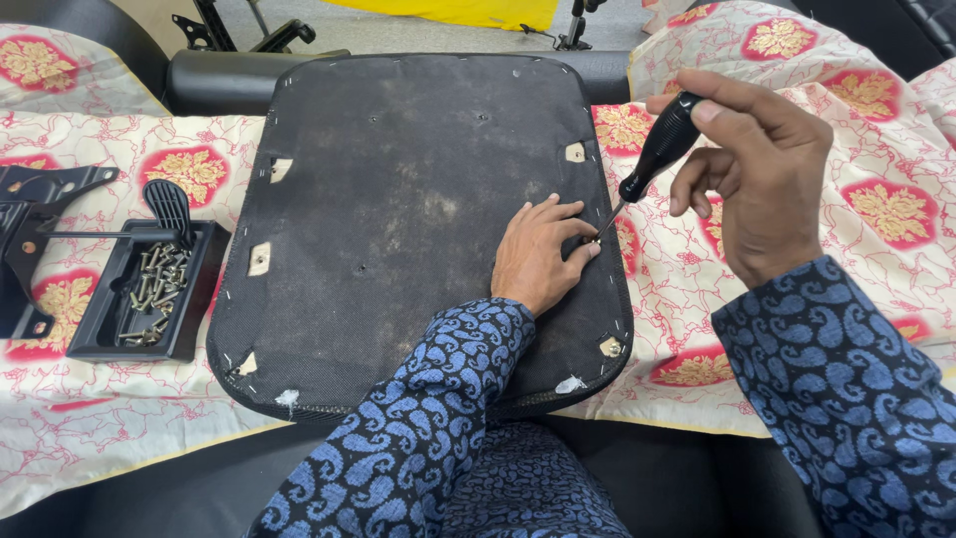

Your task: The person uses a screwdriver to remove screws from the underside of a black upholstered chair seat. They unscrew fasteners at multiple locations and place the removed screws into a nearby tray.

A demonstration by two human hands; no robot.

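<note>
One black seat panel (398,219) lying underside up, one black-handled screwdriver (657,149) at right, two hands, left hand (538,254) and right hand (757,169), one black tray (105,324) at left, many loose screws (154,289) inside it, too many to count, one black metal bracket (35,214) far left

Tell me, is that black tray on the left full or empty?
Partly full: the black tray holds a loose pile of screws at one end.

A cream cloth (129,438) with red and gold flower medallions covers the surface. At the left, on it, a black tray (105,317) holds a heap of screws (157,289). Beside the tray lies a black metal bracket (35,214), with black chair parts (234,30) at the far edge.
</note>
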